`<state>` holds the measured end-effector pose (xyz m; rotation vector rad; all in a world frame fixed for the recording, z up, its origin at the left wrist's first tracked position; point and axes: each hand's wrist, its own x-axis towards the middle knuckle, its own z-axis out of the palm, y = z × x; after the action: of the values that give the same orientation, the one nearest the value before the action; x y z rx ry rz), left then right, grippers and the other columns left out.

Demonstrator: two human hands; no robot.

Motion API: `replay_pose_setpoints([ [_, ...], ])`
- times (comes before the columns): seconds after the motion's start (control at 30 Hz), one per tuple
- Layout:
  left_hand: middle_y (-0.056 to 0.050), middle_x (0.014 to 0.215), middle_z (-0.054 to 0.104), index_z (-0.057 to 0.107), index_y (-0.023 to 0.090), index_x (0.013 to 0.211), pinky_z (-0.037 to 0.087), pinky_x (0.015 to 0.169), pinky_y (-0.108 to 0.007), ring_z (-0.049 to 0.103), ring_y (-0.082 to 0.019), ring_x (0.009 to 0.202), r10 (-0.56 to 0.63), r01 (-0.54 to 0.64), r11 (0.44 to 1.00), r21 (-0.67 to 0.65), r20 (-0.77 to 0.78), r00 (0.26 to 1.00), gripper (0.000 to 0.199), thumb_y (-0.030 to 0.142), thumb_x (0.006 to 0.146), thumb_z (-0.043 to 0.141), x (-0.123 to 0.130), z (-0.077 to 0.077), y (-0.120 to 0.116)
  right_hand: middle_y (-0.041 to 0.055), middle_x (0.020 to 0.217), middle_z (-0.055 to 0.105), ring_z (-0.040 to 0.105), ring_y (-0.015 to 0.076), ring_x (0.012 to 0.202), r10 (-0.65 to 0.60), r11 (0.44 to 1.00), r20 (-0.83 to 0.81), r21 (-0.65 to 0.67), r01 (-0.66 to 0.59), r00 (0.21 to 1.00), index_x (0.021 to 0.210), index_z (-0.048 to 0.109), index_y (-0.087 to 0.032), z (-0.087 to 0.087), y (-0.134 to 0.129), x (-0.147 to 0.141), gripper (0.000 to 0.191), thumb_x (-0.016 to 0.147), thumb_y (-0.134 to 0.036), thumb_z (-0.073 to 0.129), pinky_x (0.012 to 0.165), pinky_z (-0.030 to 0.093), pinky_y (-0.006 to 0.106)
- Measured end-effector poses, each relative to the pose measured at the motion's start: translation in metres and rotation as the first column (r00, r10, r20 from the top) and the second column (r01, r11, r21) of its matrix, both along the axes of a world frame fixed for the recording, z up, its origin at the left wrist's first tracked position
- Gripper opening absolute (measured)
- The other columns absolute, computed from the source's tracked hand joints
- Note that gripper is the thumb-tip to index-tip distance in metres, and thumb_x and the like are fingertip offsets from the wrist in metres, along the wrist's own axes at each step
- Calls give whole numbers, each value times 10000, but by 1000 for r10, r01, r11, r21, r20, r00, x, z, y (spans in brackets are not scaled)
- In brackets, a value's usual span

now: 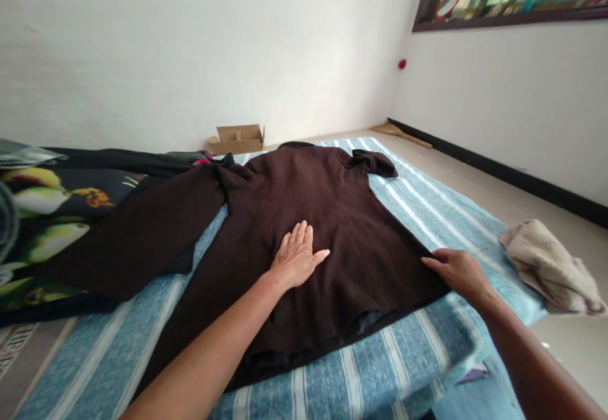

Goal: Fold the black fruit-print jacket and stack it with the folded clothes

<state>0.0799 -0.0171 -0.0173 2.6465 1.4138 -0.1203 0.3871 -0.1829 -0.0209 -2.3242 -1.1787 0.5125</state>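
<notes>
A dark brown coat (327, 204) lies spread over a bed, its hem toward me and its collar at the far side. One sleeve stretches out to the left; the other is bunched at the upper right. My left hand (298, 256) rests flat on the middle of the coat, fingers extended. At the coat's right side edge, near the hem corner, my right hand (451, 271) pinches the cloth between thumb and fingers. A bit of dark lining shows at the hem.
Blue-and-white striped bedding (351, 375) covers the bed. Other clothes (61, 198) with a fruit print are heaped at the left. An open cardboard box (240, 138) stands by the far wall. A beige cloth (551, 265) lies at the bed's right edge, a broom (403, 133) on the floor.
</notes>
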Motion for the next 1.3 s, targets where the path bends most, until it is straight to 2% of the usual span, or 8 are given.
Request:
replay_pose_setpoints([
  [0.13,-141,1536,60,153,52,1464,133,1128,-444,53,-269,1416,6,-7,999,-36,-13,1000,838,649,878,196,-1,2,-2,-34,446,472,400,104,429,26,999,-201,50,-16,979,554,582,-179,-2,-3,8,416,661,-581,568,433,290,237],
  [0.27,-132,1536,35,133,53,1467,104,1131,-457,29,-262,1419,7,-9,999,-38,-32,999,869,677,863,180,-1,4,-5,-42,431,438,379,97,426,45,999,-174,5,-45,984,523,548,-184,-4,-7,13,442,637,-610,586,426,272,235],
  [0.5,-157,1529,38,145,34,1460,96,1122,-493,26,-283,1417,20,-21,1000,-22,-34,999,917,707,841,210,-2,6,-11,43,652,652,589,224,575,-75,997,323,2,79,943,773,684,-218,6,-3,5,439,749,-611,492,513,394,316],
  [0.57,-160,1528,45,151,34,1460,97,1121,-495,30,-287,1416,18,-19,1000,-18,-27,999,920,708,838,221,-2,6,-11,66,866,691,637,246,727,-34,987,395,159,-32,918,913,676,-221,8,12,-14,416,825,-547,432,619,466,355],
  [0.67,-166,1527,56,163,32,1457,105,1116,-508,40,-295,1415,15,-15,1000,-11,-19,1000,923,710,834,231,-3,5,-10,92,1224,594,565,228,1100,290,862,392,289,-416,873,1175,581,-193,0,42,-44,446,901,-462,352,921,445,362],
  [0.9,-178,1523,65,176,29,1454,121,1105,-525,52,-308,1412,21,-21,1000,-12,-10,1000,923,710,833,236,-3,5,-10,200,1431,367,297,315,1344,289,947,510,-29,-319,810,1338,431,-44,-42,68,-53,668,893,-537,357,1074,277,450],
  [1.1,-177,1523,63,179,32,1454,117,1105,-526,53,-311,1412,28,-28,1000,-11,-6,1000,915,702,835,243,-3,5,-11,191,1422,381,323,285,1333,268,943,501,39,-331,823,1330,437,-60,-29,80,-62,648,903,-538,339,1082,264,397],
  [1.3,-181,1521,70,177,20,1451,133,1104,-521,60,-303,1413,25,-25,1000,9,-33,999,916,698,837,231,-3,7,-10,193,1451,328,235,311,1364,311,947,452,-76,-312,836,1372,386,-87,-27,109,-76,652,916,-549,320,1069,220,469],
])
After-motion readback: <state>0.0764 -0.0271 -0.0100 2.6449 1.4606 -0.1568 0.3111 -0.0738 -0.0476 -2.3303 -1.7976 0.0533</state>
